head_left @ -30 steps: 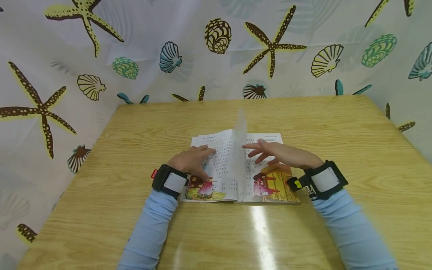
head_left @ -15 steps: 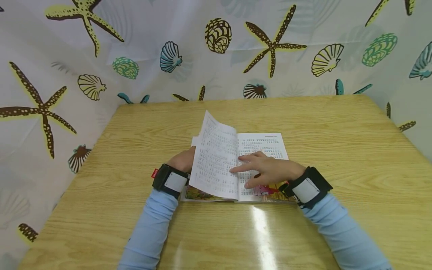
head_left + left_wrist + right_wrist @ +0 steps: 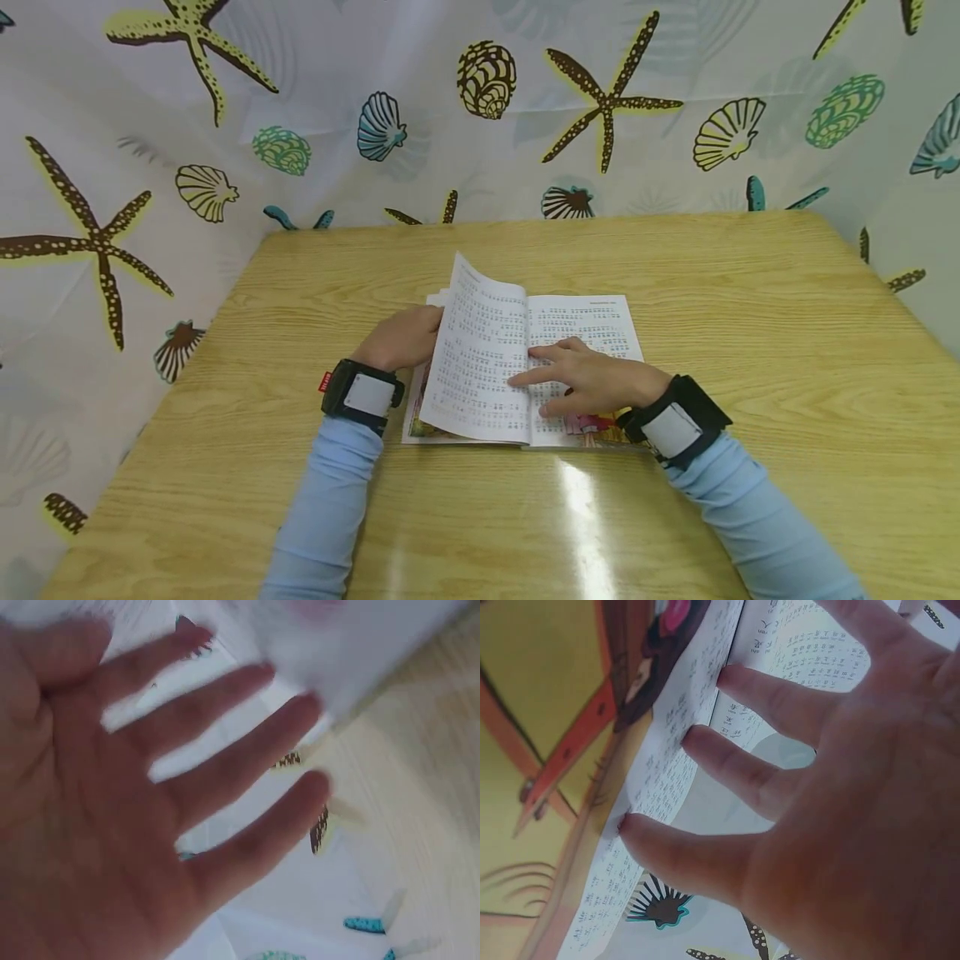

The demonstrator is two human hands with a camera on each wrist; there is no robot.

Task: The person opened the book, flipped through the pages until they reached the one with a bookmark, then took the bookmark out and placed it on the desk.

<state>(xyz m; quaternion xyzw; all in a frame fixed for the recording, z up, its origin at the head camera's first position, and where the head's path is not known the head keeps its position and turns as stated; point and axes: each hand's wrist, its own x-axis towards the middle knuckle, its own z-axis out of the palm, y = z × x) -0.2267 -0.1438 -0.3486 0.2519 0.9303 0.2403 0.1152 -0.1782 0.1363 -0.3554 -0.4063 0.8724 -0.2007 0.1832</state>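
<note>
An open book (image 3: 588,312) with printed text and colourful pictures lies on the table. One page (image 3: 480,358) stands partly raised, leaning left over the left side. Behind that page reach the fingers of my left hand (image 3: 401,337), hidden in the head view. In the left wrist view the left hand (image 3: 172,772) has its fingers straight and spread, with nothing gripped. My right hand (image 3: 588,379) rests on the right page, fingers spread, the index tip at the raised page beside the spine. The right wrist view shows the fingertips of the right hand (image 3: 817,772) touching the paper.
The wooden table (image 3: 300,492) extends around the book on every side. A white cloth (image 3: 420,50) printed with starfish and shells hangs along the back and sides. Each wrist wears a black strap (image 3: 363,396) over a light blue sleeve.
The page, upright near the spine a second ago, has swung over to the left. My right hand has moved left onto the book's middle. The left hand has slid slightly up and left behind the page.
</note>
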